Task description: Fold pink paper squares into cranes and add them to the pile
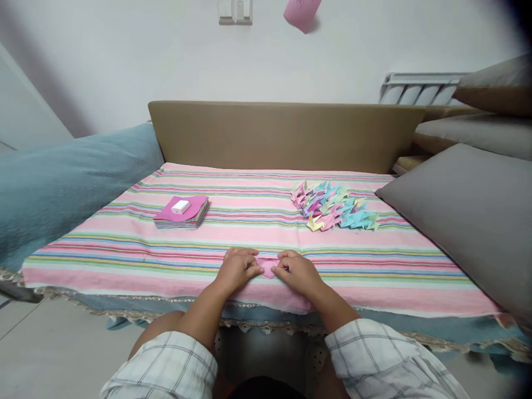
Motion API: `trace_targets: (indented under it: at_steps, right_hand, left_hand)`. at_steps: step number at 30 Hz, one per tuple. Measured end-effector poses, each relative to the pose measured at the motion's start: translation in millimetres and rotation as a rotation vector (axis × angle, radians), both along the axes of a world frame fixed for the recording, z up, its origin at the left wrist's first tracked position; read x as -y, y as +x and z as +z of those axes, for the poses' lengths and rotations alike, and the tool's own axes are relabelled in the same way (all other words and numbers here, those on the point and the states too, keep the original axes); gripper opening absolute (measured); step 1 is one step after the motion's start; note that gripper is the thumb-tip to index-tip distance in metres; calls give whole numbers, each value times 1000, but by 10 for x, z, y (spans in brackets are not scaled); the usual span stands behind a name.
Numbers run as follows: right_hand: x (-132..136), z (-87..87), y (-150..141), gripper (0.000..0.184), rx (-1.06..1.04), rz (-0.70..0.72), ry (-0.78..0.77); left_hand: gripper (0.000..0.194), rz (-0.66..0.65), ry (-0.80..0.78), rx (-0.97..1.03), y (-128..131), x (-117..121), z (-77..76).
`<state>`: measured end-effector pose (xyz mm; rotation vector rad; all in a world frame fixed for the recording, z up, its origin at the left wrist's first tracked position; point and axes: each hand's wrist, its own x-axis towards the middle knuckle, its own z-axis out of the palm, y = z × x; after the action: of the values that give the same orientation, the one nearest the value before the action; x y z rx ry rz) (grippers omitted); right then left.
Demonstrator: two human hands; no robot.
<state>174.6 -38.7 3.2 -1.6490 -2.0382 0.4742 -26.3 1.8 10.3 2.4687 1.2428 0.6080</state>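
Note:
A small piece of folded pink paper (267, 268) lies low over the striped cloth, between my two hands. My left hand (240, 269) pinches its left edge between thumb and fingers. On the opposite edge, my right hand (297, 270) grips the paper in the same way. The paper's lower end narrows toward me, and its side edges are hidden under my fingers. Beyond my right hand lies a cluster of folded paper cranes (332, 208) in pink, blue, yellow, green and purple. A stack of coloured paper sheets (179, 221) sits beyond my left hand, with a small white block (180, 206) on its top pink sheet.
The striped cloth (249, 194) covers a sofa seat, with a brown backrest (282, 136) behind it. A blue-covered armrest (78, 172) borders the left side. Grey cushions (465, 205) rise on the right. A pink note (302, 14) hangs on the wall.

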Motion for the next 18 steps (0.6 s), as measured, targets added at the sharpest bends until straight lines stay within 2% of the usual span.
trace_targets:
  at_steps: [7, 11, 15, 18]
  right_hand:
    - [26, -13, -71, 18, 82, -56, 47]
    - [49, -2, -71, 17, 85, -35, 63]
    - [62, -12, -45, 19, 67, 8, 66]
    - [64, -22, -45, 22, 55, 30, 59]
  left_hand:
    - [20, 9, 30, -4, 28, 34, 38]
    - [26, -5, -48, 108, -2, 42, 34]
    - [21, 124, -195, 316, -39, 16, -22]
    - [19, 197, -232, 329, -50, -14, -60]
